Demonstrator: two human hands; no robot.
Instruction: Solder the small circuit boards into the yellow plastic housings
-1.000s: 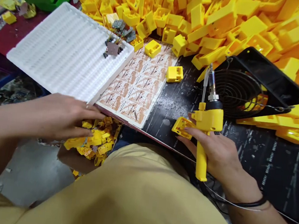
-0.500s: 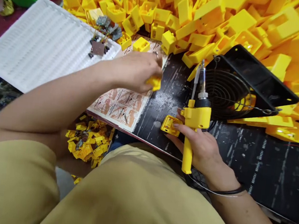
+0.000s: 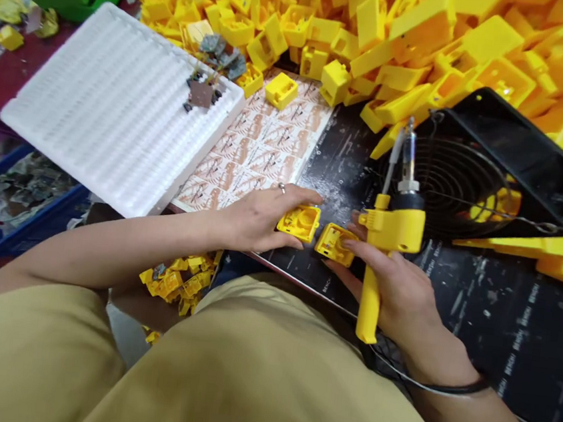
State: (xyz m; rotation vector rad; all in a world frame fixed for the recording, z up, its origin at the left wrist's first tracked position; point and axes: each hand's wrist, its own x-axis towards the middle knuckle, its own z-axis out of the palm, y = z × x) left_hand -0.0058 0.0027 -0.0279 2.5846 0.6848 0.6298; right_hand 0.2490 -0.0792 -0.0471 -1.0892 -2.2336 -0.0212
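My left hand (image 3: 255, 218) grips a yellow plastic housing (image 3: 299, 221) and holds it open side up on the black mat (image 3: 503, 308). My right hand (image 3: 397, 287) is wrapped round the handle of a yellow soldering gun (image 3: 383, 242), tip pointing up and away. Its fingertips also pin a second yellow housing (image 3: 334, 242) right beside the first. The two housings almost touch, near the bench's front edge.
A large heap of yellow housings (image 3: 381, 27) fills the back. A black fan (image 3: 465, 183) lies to the right, a white foam tray (image 3: 107, 98) with several small metal parts (image 3: 210, 76) to the left, a printed sheet (image 3: 262, 148) between. A box of yellow scraps (image 3: 173, 283) sits below the edge.
My left hand went from the scrap box up to the printed sheet, took a yellow housing there, and brought it down beside the one under my right hand. The soldering gun stayed put.
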